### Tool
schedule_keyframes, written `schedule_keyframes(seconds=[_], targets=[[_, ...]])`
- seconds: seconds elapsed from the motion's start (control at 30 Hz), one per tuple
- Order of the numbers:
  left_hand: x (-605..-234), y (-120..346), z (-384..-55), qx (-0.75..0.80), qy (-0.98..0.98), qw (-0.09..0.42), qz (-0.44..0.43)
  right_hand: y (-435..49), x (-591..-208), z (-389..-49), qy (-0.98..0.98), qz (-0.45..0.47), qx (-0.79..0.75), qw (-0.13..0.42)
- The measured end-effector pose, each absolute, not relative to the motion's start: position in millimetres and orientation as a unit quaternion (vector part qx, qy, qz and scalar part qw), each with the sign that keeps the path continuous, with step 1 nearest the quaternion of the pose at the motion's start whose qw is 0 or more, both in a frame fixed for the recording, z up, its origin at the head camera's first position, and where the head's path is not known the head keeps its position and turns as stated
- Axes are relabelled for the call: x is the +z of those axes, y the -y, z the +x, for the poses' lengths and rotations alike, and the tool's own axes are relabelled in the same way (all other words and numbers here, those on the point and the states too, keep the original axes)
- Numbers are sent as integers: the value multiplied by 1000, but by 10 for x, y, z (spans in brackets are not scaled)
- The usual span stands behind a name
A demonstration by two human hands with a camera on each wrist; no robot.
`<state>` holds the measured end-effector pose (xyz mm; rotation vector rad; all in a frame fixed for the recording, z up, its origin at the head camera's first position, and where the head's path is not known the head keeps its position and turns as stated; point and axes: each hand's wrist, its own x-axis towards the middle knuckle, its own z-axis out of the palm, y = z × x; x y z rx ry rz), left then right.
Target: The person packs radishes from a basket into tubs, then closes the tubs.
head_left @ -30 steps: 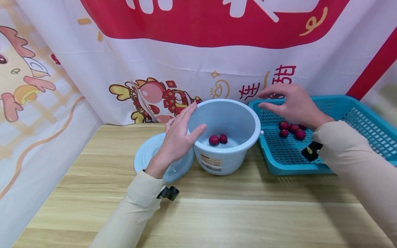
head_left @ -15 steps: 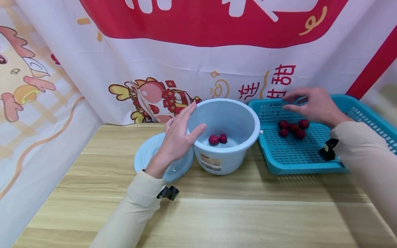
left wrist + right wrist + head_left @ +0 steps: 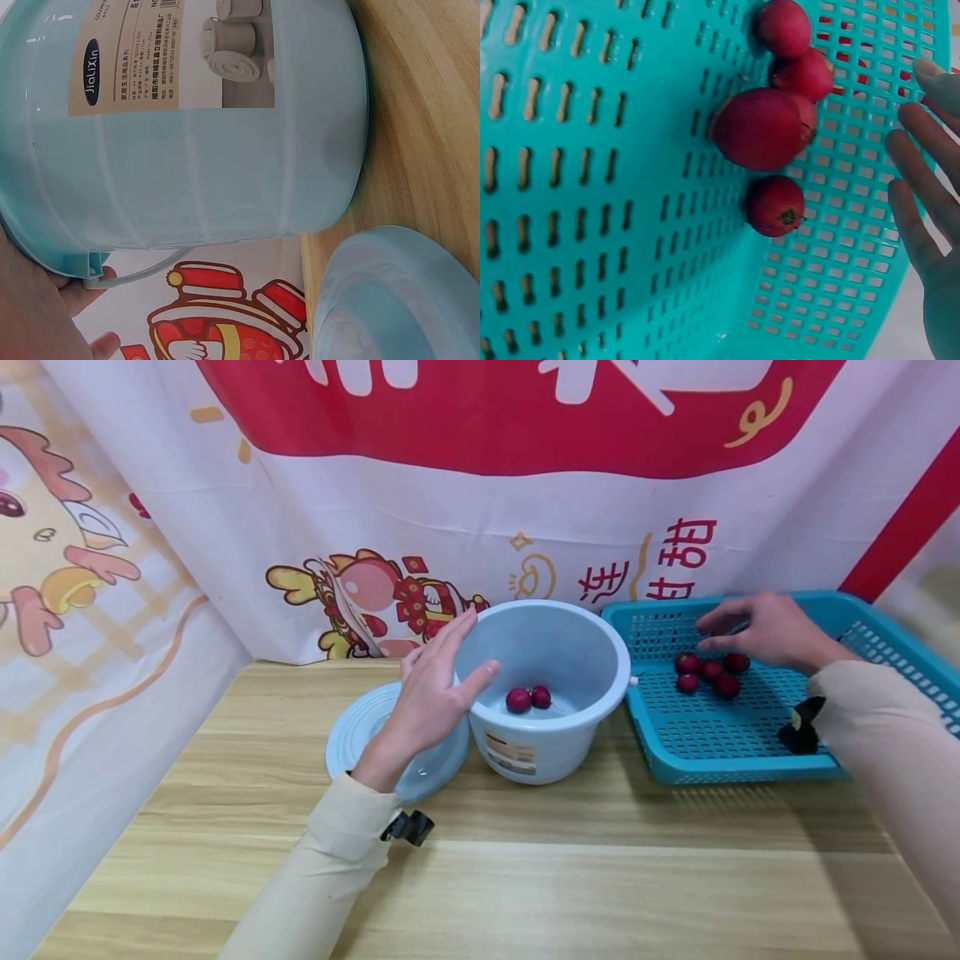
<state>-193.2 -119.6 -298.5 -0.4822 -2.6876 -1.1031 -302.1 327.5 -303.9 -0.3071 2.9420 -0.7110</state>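
Observation:
My left hand (image 3: 431,693) rests at the left rim of a light blue plastic bucket (image 3: 536,760), its fingers extended. Two round red radishes (image 3: 517,700) lie on the bucket's floor. In the left wrist view the hand (image 3: 34,307) is at the rim beside the handle's pivot, and the bucket (image 3: 187,172) shows its paper label. My right hand (image 3: 772,631) hovers above a teal basket (image 3: 712,770), fingers slightly bent and holding nothing. Just below it several red radishes (image 3: 710,670) sit in a cluster. The right wrist view shows the radishes (image 3: 757,129) apart from the spread fingers (image 3: 922,161).
A round light blue lid (image 3: 352,727) lies on the wooden table (image 3: 525,893), left of the bucket and partly under my left forearm. The basket stands close to the bucket's right side. A printed cloth (image 3: 450,510) hangs directly behind them.
My right hand has moved right from beside the bucket's rim, over the basket, then lowered toward the radishes. My left hand and the bucket have stayed in place.

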Motion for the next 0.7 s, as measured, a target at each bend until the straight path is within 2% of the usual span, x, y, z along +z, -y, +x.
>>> schedule_keyframes(seconds=[0.37, 0.7], targets=[[-2990, 1213, -1929, -373, 908, 97, -163, -3261, -3182, -3110, -964, -107, -218, 107], [-2987, 1207, -1932, -373, 907, 100, -168, -3229, -3260, -3124, -966, -113, -205, 112]])
